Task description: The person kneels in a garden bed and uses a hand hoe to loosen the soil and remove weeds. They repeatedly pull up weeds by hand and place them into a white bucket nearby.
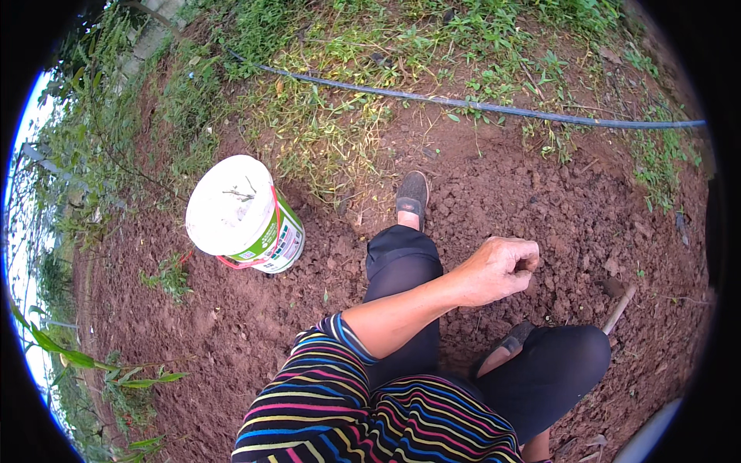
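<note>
My left hand is curled into a loose fist above the tilled soil, to the right of my left knee. No object shows between its fingers, though the inside of the palm is hidden. My right hand is out of view. At the left stands a white and green plastic bucket with a red handle. Thin twigs lie on its white top; whether that is a lid or the contents, I cannot tell. Beyond my right knee, a wooden tool handle meets a dark head partly sunk in the soil.
A blue-grey hose crosses the ground ahead, among weeds and cut yellowing grass. My shoes rest on brown, clumpy earth. Green plants grow on the left, and a grey curved object shows at lower right.
</note>
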Tool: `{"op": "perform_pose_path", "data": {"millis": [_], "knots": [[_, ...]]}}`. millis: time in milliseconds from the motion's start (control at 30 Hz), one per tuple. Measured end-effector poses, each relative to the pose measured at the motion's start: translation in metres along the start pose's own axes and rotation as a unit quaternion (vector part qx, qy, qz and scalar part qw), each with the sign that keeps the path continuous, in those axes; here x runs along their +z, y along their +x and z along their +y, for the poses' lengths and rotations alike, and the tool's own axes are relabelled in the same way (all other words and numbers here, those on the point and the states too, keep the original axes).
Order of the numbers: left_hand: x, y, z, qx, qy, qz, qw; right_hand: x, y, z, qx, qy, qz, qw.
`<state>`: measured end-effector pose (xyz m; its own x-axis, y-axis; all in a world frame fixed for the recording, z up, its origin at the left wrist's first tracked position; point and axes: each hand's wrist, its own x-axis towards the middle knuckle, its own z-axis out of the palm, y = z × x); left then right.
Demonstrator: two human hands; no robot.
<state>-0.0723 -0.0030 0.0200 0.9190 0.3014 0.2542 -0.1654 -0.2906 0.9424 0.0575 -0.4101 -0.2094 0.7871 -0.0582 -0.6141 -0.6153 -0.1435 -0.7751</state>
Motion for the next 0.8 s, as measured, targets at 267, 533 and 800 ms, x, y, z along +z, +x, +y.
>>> {"op": "perform_pose_path", "data": {"millis": [267,533,800], "knots": [[-0.001,-0.006,-0.01,-0.08,-0.18,0.009,0.98,0.006,-0.007,0.005,-0.014,-0.018,-0.024,0.999],[-0.005,-0.003,-0.004,-0.101,-0.306,0.029,0.946,-0.004,-0.022,0.013,-0.056,-0.026,-0.028,0.998],[-0.002,-0.005,-0.002,-0.127,-0.221,-0.042,0.966,-0.024,-0.031,0.043,-0.145,-0.063,-0.064,0.985]]}}
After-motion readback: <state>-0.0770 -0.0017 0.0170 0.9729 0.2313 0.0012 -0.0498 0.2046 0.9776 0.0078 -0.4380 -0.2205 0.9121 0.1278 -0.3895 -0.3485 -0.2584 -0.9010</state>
